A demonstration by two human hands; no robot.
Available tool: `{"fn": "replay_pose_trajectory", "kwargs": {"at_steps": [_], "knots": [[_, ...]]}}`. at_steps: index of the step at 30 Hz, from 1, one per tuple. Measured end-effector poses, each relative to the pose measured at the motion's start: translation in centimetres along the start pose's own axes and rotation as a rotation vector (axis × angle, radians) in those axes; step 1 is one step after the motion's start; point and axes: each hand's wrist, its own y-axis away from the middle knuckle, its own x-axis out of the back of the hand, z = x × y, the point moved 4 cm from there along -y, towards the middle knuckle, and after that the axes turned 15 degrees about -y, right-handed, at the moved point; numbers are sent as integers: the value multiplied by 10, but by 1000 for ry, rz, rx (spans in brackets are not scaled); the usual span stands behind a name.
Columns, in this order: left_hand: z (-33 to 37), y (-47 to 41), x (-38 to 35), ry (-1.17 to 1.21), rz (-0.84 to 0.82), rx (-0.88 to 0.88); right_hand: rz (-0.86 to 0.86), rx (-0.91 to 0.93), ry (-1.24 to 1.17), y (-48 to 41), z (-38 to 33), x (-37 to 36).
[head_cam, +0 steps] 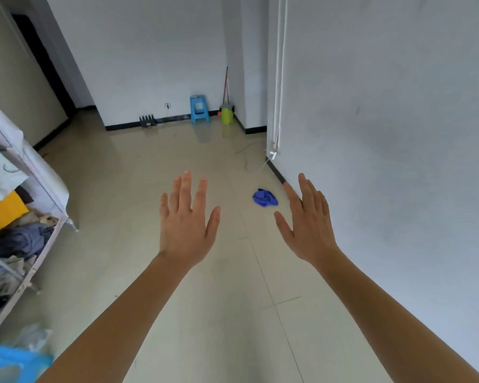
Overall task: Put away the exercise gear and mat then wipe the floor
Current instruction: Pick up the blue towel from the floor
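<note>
A crumpled blue cloth [265,198] lies on the beige tiled floor [150,189], close to the right wall's black skirting. My left hand [187,222] is stretched out ahead at mid-frame, fingers spread, holding nothing. My right hand [309,223] is raised beside it, also spread and empty, just right of and nearer than the cloth. Neither hand touches the cloth. No mat or exercise gear shows in this view.
A rack [25,217] with clothes stands along the left. A blue stool [199,109] and a green bucket with a mop [226,114] stand at the far wall. Another blue plastic stool [9,363] is at bottom left. A dark doorway [43,64] opens far left.
</note>
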Motion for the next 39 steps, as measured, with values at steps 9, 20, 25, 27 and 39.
{"fn": "replay_pose_trajectory", "kwargs": {"at_steps": [9,20,25,27,39], "knots": [[-109,-160,-147,-21,-22,-27,-124,38,64,-205,9,-151],[-172,-420,-330,43,-60,-175,-106,-159,178,-408,89,-290],[-137,-529,-404,91,-70,-272,-75,-246,223,-474,159,-322],[-119,-569,-445,103,-69,-305,-63,-270,235,-501,199,-341],[-13,-807,-639,16,-252,-447,-193,-456,163,-715,425,-434]]}}
